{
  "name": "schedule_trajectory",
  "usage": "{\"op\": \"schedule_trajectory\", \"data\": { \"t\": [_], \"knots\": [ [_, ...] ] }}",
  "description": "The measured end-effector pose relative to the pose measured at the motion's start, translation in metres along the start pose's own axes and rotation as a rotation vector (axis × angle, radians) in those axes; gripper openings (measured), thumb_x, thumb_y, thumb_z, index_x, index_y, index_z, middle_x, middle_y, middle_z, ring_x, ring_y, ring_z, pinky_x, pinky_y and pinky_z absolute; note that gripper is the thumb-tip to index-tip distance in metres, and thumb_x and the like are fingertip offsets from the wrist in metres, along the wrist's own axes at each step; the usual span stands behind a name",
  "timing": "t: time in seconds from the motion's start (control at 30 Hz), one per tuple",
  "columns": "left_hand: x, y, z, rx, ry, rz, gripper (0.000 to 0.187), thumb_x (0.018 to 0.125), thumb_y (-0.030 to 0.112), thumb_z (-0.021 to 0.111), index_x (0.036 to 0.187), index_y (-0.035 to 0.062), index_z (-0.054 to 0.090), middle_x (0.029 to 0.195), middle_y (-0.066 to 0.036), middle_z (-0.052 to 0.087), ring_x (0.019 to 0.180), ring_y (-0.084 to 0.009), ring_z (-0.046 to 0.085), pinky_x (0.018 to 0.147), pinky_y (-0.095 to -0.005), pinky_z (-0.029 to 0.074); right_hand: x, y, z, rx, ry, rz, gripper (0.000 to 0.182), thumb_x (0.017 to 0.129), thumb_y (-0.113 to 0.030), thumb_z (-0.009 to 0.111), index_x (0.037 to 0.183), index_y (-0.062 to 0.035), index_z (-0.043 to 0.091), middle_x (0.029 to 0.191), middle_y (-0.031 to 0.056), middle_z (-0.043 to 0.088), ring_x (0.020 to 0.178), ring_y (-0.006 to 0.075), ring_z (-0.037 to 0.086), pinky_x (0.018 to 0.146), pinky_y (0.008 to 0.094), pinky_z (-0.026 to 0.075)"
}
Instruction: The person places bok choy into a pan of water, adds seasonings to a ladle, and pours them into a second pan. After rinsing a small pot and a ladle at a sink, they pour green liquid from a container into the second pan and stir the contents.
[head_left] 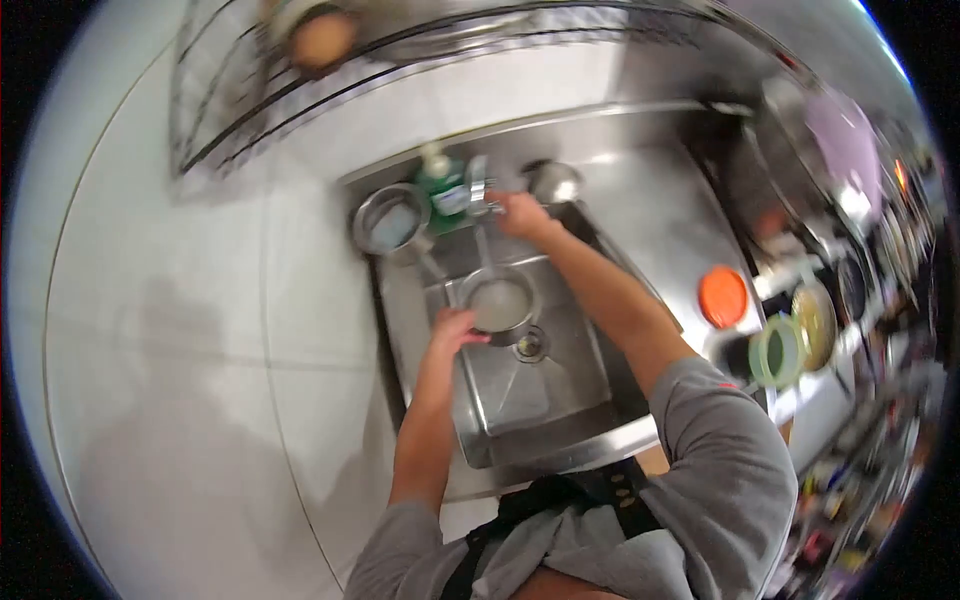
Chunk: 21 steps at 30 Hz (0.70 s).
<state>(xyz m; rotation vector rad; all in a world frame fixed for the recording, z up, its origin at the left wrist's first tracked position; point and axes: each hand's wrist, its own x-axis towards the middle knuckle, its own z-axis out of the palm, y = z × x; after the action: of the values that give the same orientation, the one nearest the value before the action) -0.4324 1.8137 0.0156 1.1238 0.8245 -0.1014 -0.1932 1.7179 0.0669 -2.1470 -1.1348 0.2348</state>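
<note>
In the sink [540, 400], my left hand [455, 328] grips the side of a round metal bowl [502, 326] with cloudy whitish contents. A stream of water falls into it from the faucet [479, 180]. My right hand [522, 214] is on the faucet's handle, its fingers closed around it and partly blurred. To the left of the faucet stands a green soap bottle [445, 190] with a pump top. Beside that bottle, a metal strainer or pan [390, 220] with a handle rests on the sink's back left corner.
A small metal bowl [556, 183] sits behind my right hand. On the steel counter at right lie an orange lid [723, 297] and a green-rimmed container [777, 352]. A large pot [770, 170] stands farther right. A wire rack [400, 50] hangs on the wall above.
</note>
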Motion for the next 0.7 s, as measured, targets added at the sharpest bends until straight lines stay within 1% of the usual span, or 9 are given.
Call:
{"op": "schedule_trajectory", "data": {
  "t": [0.13,0.23,0.27,0.33,0.37,0.43,0.53,0.6,0.7],
  "knots": [
    [-0.017,-0.015,0.004,0.078,-0.182,0.057,0.025,0.083,-0.001,0.048,0.101,-0.0167,0.054,0.099,-0.026,0.060,0.078,-0.0372,0.064,0.061,-0.0448,0.059,-0.145,0.037,-0.038,-0.230,0.615,0.138,0.050,0.071,-0.007,0.058,0.121,-0.0030,0.053,0.103,0.0214,0.061,0.101,0.0388,0.054,0.088,0.0451,0.045],
    [-0.030,-0.018,0.022,0.144,-0.129,-0.025,0.028,0.077,-0.006,0.044,0.102,-0.0154,0.053,0.101,-0.025,0.058,0.082,-0.0376,0.063,0.063,-0.0467,0.059,-0.279,0.038,-0.062,-0.147,0.633,0.335,0.037,0.072,-0.002,0.052,0.108,-0.0029,0.060,0.085,0.0209,0.063,0.077,0.0371,0.060,0.075,0.0438,0.050],
    [-0.029,-0.027,0.017,0.125,-0.213,0.031,0.033,0.074,-0.006,0.043,0.103,-0.0158,0.052,0.101,-0.025,0.057,0.084,-0.0378,0.062,0.063,-0.0491,0.058,-0.322,0.001,-0.092,0.069,0.347,0.489,0.026,0.072,-0.004,0.057,0.097,-0.0036,0.065,0.081,0.0165,0.064,0.072,0.0292,0.061,0.073,0.0360,0.051],
    [-0.029,-0.046,0.014,0.085,-0.112,0.003,0.014,0.068,-0.006,0.044,0.079,-0.0123,0.048,0.094,-0.026,0.055,0.085,-0.0425,0.059,0.061,-0.0536,0.058,-0.416,-0.012,-0.077,0.418,0.315,0.376,0.012,0.079,-0.013,0.062,0.084,-0.0028,0.066,0.071,0.0073,0.065,0.063,0.0136,0.060,0.059,0.0301,0.050],
    [-0.031,-0.049,0.014,0.085,-0.069,0.007,0.005,0.066,-0.007,0.044,0.070,-0.0103,0.044,0.091,-0.026,0.054,0.084,-0.0439,0.058,0.061,-0.0548,0.058,-0.458,-0.032,-0.091,0.632,0.145,0.667,0.017,0.083,-0.019,0.062,0.081,-0.0023,0.066,0.066,0.0050,0.063,0.058,0.0105,0.059,0.053,0.0279,0.049],
    [-0.043,-0.062,0.036,0.046,0.035,0.021,0.010,0.064,-0.008,0.044,0.062,-0.0049,0.035,0.085,-0.024,0.051,0.076,-0.0446,0.056,0.062,-0.0575,0.058,-0.550,-0.029,-0.092,0.715,0.220,0.982,0.026,0.084,-0.027,0.066,0.074,-0.0031,0.065,0.059,0.0043,0.060,0.052,0.0112,0.057,0.050,0.0275,0.048],
    [-0.049,-0.086,0.044,0.001,0.052,-0.048,0.010,0.065,-0.006,0.042,0.074,-0.0096,0.040,0.095,-0.029,0.048,0.075,-0.0417,0.052,0.071,-0.0589,0.055,-0.688,0.009,-0.105,0.793,0.837,1.426,0.016,0.081,-0.017,0.065,0.074,-0.0031,0.062,0.063,0.0071,0.062,0.052,0.0144,0.059,0.046,0.0282,0.049],
    [-0.072,-0.095,0.069,0.030,0.097,-0.014,0.011,0.067,-0.004,0.044,0.076,-0.0105,0.043,0.090,-0.025,0.045,0.076,-0.0392,0.050,0.072,-0.0553,0.055,-0.777,0.054,-0.112,0.920,1.281,1.464,0.008,0.079,-0.003,0.057,0.086,-0.0008,0.061,0.067,0.0100,0.061,0.054,0.0168,0.060,0.044,0.0289,0.048],
    [-0.161,-0.095,0.155,0.437,0.074,0.472,0.009,0.072,-0.001,0.054,0.071,-0.0084,0.049,0.071,-0.011,0.039,0.067,-0.0248,0.042,0.070,-0.0451,0.053,-0.876,0.142,-0.145,0.930,1.690,1.310,0.011,0.079,0.000,0.054,0.088,0.0007,0.059,0.068,0.0093,0.059,0.053,0.0161,0.057,0.045,0.0284,0.047]
  ]
}}
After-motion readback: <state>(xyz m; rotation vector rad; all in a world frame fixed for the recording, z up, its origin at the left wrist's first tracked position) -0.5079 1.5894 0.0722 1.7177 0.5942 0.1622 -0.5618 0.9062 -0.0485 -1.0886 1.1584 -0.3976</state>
